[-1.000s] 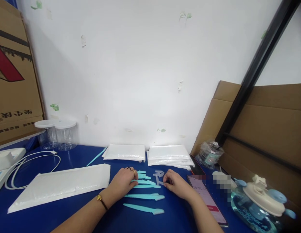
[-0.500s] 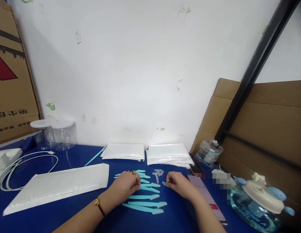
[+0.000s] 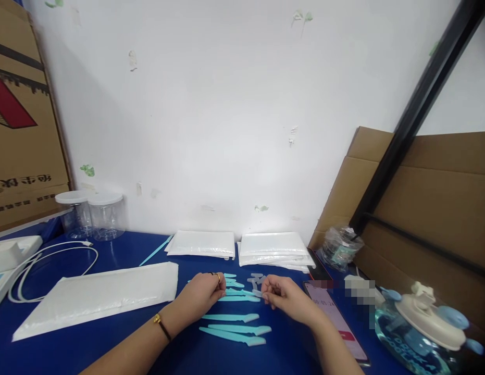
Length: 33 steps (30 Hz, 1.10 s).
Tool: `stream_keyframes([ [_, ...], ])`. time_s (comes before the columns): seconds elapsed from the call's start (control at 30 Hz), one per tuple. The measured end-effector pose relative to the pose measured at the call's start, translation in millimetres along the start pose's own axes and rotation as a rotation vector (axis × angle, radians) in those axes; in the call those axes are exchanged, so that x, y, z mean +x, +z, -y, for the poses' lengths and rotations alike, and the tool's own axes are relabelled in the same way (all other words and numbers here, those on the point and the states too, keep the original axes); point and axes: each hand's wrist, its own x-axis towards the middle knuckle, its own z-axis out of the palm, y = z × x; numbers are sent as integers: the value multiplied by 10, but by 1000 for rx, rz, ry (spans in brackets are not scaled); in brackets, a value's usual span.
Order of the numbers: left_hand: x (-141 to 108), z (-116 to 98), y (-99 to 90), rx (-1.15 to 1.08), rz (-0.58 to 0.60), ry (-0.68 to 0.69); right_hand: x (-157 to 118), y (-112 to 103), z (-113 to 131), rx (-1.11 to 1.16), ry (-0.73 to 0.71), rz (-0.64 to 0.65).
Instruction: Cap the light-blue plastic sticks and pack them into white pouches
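My left hand (image 3: 205,291) is closed, thumb against fingers, on the handle of a light-blue eyebrow razor (image 3: 242,292) pointing right. Between the fingertips of my right hand (image 3: 285,298) is a small clear cap (image 3: 257,293), right at that razor's blade end; whether it is over the blade I cannot tell. Several more loose caps (image 3: 256,279) lie just behind it. Below my hands, other light-blue razors (image 3: 234,329) rest on the blue table (image 3: 168,349) with their blade ends to the right. More razors are partly hidden behind my left hand.
White padded envelopes (image 3: 205,242) lie in stacks along the wall, and a larger white envelope (image 3: 101,294) is at left. A lit phone (image 3: 336,323) and a clear blue bottle (image 3: 425,323) are on the right. Two lidded jars (image 3: 105,216) and a white cable (image 3: 96,255) are at back left.
My right hand has moved left with the clear cap, up to the razor's blade end. The razor in my left hand has lifted slightly. The view has shifted a little.
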Motion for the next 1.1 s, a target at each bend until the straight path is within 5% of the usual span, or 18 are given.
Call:
stream_keyframes([
  [0.23, 6, -3, -10, -12, 1, -18, -7, -17, 9, -29, -9, -31],
  [0.57, -52, -152, -39, -67, 131, -22, 11, 139, 35, -25, 4, 93],
  [0.8, 18, 15, -49, 163, -48, -77, 227, 196, -80, -468, 32, -342],
  [1.1, 43, 114, 40, 194, -28, -96, 294, 313, -96, -570, 7, -315],
])
